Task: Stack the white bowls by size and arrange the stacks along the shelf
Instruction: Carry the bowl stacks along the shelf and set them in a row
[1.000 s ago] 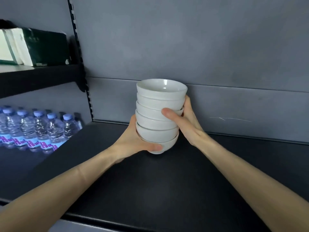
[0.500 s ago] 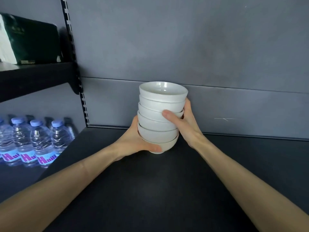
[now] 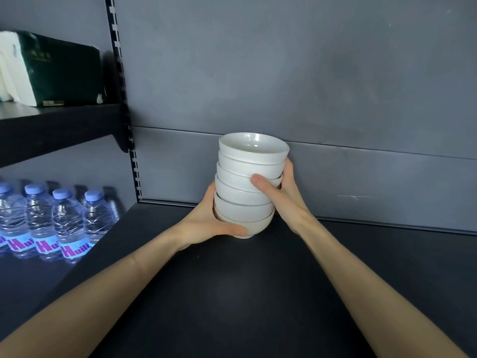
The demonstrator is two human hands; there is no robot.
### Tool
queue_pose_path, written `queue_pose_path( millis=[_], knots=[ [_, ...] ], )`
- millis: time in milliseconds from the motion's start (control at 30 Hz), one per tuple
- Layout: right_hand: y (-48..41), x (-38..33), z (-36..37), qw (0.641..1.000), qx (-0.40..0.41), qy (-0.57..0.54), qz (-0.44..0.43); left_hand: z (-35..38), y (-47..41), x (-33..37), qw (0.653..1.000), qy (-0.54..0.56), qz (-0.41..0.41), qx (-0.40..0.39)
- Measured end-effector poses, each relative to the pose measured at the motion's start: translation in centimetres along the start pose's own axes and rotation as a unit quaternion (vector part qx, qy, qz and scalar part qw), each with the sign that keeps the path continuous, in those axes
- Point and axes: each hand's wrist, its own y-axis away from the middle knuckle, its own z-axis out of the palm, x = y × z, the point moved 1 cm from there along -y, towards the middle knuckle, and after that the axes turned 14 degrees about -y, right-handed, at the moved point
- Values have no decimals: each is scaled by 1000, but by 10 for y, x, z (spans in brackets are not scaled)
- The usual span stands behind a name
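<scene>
Dim, soft light, glare spot inside top bowl (image 3: pixel 254 144), wide-angle edge bending

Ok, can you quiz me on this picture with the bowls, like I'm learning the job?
1. True or false: the left hand and the right hand both hold the stack of white ceramic bowls.
2. Which of the hands grips lower on the stack? A) left B) right
3. Fill in: the clear plastic water bottles with blue caps stand to the stack's ____.
Key: 1 true; 2 A; 3 left.
</scene>
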Motion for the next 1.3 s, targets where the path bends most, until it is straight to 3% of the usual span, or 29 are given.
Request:
queue_pose_path(
  millis=[467, 667, 1300],
  knots=[
    [-2, -7, -8, 997, -54, 24, 44, -7, 0, -9, 998, 43, -45, -23],
    [-1, -12, -18, 994, -74, 45, 66, -14, -1, -9, 998, -5, -60, 36],
    [4, -23, -19, 995, -34, 75, 60, -6, 3, -7, 997, -2, -11, 74]
  ],
)
